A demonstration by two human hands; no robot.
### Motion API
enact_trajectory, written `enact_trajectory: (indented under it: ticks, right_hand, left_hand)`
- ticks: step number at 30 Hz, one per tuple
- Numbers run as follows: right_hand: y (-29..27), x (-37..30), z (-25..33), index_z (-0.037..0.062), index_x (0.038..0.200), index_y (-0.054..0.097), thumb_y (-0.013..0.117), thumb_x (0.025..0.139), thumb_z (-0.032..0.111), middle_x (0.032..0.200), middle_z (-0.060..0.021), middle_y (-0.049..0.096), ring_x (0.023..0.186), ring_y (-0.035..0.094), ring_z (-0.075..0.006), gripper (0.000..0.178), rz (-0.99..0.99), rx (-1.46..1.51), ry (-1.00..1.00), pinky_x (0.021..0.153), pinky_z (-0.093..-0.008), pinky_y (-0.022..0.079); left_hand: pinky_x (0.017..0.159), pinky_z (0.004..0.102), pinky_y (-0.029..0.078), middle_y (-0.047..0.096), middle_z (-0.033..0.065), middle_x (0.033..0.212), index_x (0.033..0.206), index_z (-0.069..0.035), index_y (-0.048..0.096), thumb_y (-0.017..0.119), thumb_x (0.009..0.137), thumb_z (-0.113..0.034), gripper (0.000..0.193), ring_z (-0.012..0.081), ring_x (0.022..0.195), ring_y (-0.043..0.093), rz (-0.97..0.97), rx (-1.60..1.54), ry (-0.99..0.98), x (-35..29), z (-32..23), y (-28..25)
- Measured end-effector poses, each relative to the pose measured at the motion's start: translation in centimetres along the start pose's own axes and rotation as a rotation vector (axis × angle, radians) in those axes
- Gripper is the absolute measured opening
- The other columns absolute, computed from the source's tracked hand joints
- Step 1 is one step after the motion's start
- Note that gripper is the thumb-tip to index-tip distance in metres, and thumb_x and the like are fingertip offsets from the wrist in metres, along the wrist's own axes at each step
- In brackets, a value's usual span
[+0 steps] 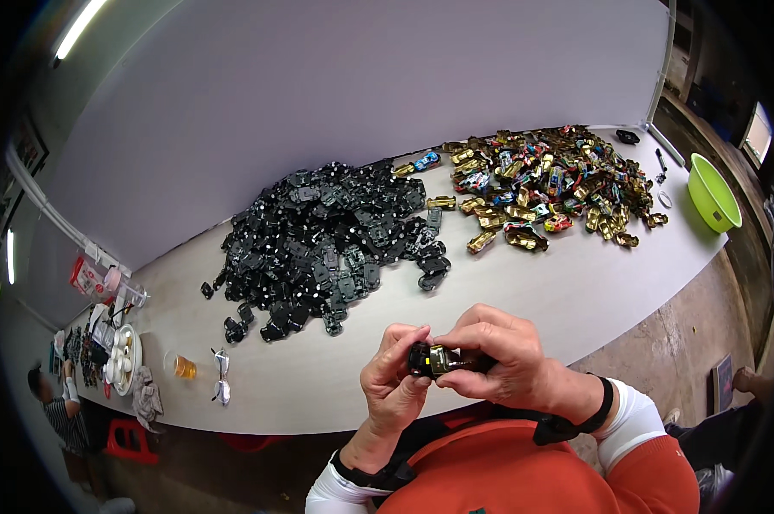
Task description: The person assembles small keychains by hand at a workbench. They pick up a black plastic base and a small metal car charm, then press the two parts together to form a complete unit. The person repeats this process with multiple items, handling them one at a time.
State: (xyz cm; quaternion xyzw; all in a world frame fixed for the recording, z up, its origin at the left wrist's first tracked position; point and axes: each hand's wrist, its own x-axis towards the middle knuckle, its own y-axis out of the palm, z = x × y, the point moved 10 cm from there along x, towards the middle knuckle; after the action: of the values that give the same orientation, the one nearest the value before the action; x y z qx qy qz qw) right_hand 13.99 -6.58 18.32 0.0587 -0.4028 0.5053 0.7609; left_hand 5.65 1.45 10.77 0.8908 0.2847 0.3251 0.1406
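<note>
Close to my body, at the table's front edge, both hands hold one toy car (438, 360) with a gold and black body. My left hand (390, 377) pinches its dark left end between thumb and fingers. On the other end, my right hand (503, 355) grips it, with the thumb along the near side and fingers over the far side. Parts of the car are hidden by my fingers. Beyond my hands lies a large heap of black toy car chassis (318, 240). To its right spreads a pile of gold and multicoloured toy car bodies (550, 180).
A green basin (713, 195) stands at the table's right end. Toward the left are glasses (222, 377), a cup of amber drink (181, 367), a cloth (146, 398) and a tray (132, 343) of white cups. A person (61, 411) is at the far left, near a red stool (132, 440).
</note>
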Motion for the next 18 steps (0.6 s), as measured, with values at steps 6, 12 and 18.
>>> enact_trajectory:
  ticks: [6,12,18]
  right_hand:
    - [0.2,0.4,0.9,0.0057,0.101,0.061,0.074,0.067,0.005,0.071,-0.0054,0.050,0.060,0.051,-0.0159,0.036,0.012,-0.064,-0.055,0.048,-0.0265,0.043]
    - [0.7,0.7,2.2,0.0043,0.104,0.060,0.069,0.071,0.002,0.076,-0.0071,0.048,0.065,0.051,-0.0159,0.034,0.064,-0.070,-0.125,0.052,-0.0256,0.046]
    - [1.3,0.7,2.4,0.0032,0.101,0.058,0.068,0.072,0.003,0.079,-0.0076,0.044,0.065,0.050,-0.0148,0.030,0.117,-0.128,-0.090,0.056,-0.0245,0.051]
  left_hand:
    - [0.078,0.0206,0.042,0.044,0.0101,0.106,0.122,0.006,0.049,0.064,0.083,-0.019,0.049,0.0119,0.089,0.047,0.033,0.030,0.053,0.3,-0.7,0.7]
    - [0.073,0.0196,0.039,0.046,0.0104,0.103,0.120,0.006,0.051,0.062,0.084,-0.024,0.048,0.0121,0.086,0.046,0.057,0.169,0.122,0.8,-2.1,1.0]
    - [0.067,0.0197,0.038,0.048,0.0091,0.100,0.119,0.005,0.052,0.062,0.085,-0.027,0.048,0.0113,0.082,0.044,0.066,0.263,0.130,0.5,-2.3,1.1]
